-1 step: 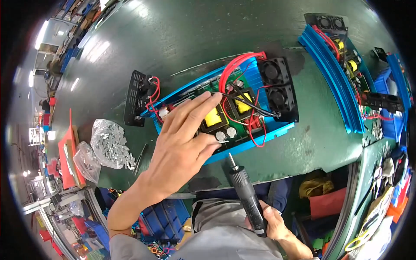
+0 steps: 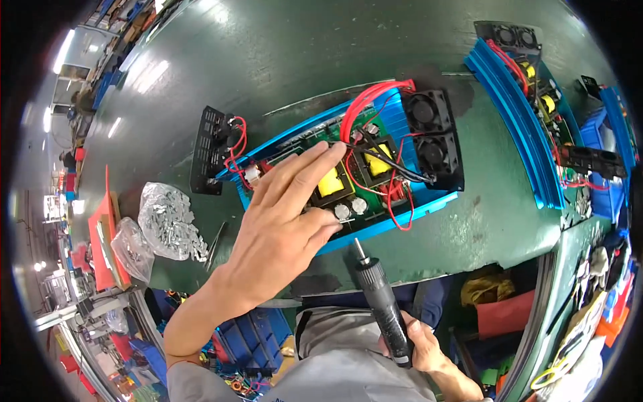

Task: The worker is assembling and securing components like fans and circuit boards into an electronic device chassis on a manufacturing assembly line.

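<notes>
My left hand (image 2: 281, 224) lies palm down over an open blue metal housing (image 2: 429, 206) with a green circuit board (image 2: 380, 127) inside. Its outer fingers reach across the board, beside a yellow-wound transformer (image 2: 329, 183). Thumb and forefinger pinch together near two round capacitors (image 2: 351, 209); a thin light piece shows at their tips, too small to name. Gripped by my right hand (image 2: 423, 345) is a black electric screwdriver (image 2: 383, 305), its bit pointing up toward the housing's near wall, apart from it. Red cables (image 2: 355, 114) arch over the board's far side.
A twin-fan end panel (image 2: 435, 137) stands at the housing's right, a slotted black panel (image 2: 209, 151) at its left. Bags of small metal parts (image 2: 167, 221) and tweezers (image 2: 216, 244) lie left. Another blue housing (image 2: 512, 127) sits at the right, near a blue bin (image 2: 596, 141).
</notes>
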Demonstrator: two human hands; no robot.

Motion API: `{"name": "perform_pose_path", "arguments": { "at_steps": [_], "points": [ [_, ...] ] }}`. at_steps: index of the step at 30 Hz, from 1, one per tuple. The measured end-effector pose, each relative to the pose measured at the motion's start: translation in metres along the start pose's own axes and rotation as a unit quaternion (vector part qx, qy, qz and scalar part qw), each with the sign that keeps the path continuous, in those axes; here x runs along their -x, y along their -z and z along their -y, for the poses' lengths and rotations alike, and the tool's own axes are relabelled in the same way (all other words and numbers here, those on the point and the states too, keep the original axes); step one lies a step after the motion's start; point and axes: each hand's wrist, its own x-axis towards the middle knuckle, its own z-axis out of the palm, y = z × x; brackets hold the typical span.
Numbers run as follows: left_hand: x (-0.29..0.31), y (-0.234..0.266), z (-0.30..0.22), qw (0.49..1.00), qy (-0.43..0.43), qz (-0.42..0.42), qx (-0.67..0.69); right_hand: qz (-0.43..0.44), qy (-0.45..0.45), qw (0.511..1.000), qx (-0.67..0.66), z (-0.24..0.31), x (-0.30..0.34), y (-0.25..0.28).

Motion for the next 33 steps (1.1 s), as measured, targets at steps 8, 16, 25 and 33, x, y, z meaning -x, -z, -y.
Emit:
{"name": "perform_pose_path", "arguments": {
  "at_steps": [8,16,25,33],
  "points": [
    [-0.001,-0.012,0.018,0.997,0.008,-0.015,0.075,0.079,-0.077,0.992,-0.057,0.008,-0.006,0.014],
    [-0.002,-0.012,0.018,0.996,0.003,-0.006,0.088,-0.025,-0.056,0.998,0.008,0.002,-0.003,-0.001],
    [0.014,0.000,0.006,0.990,-0.017,0.100,0.094,-0.057,-0.060,0.994,0.064,-0.001,0.004,-0.003],
    [0.021,-0.012,0.008,0.995,-0.021,0.066,0.067,-0.089,-0.056,0.988,0.113,0.007,-0.004,-0.010]
  ]
}}
